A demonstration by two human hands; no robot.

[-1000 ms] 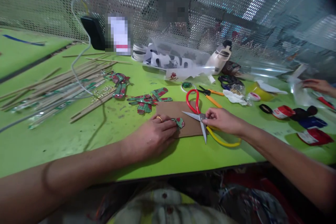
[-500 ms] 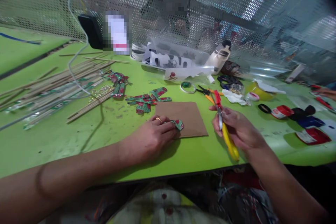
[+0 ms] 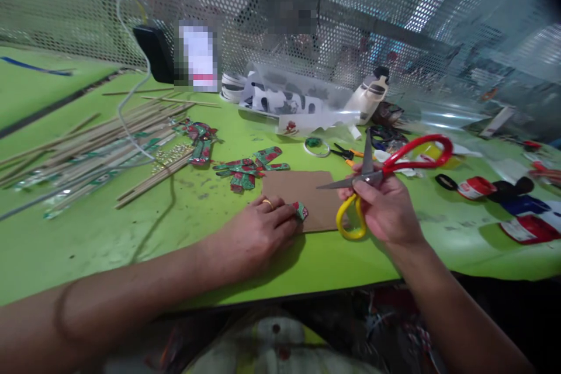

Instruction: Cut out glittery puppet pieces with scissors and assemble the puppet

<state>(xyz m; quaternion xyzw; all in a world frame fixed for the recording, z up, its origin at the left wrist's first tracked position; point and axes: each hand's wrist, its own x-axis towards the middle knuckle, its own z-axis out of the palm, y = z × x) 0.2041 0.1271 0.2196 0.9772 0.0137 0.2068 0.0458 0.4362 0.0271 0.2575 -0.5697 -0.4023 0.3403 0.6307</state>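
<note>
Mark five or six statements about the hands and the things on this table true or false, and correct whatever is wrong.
1. The right hand holds the scissors. True.
2. The scissors' blades are closed together. False: they are spread apart.
3. The left hand touches a patterned piece above the cardboard. True.
4. Both scissor handles are red. False: one is red, the other yellow.
5. Wooden sticks lie left of the cardboard. True.
6. The left hand wears no ring. False: a ring circles one finger.
</note>
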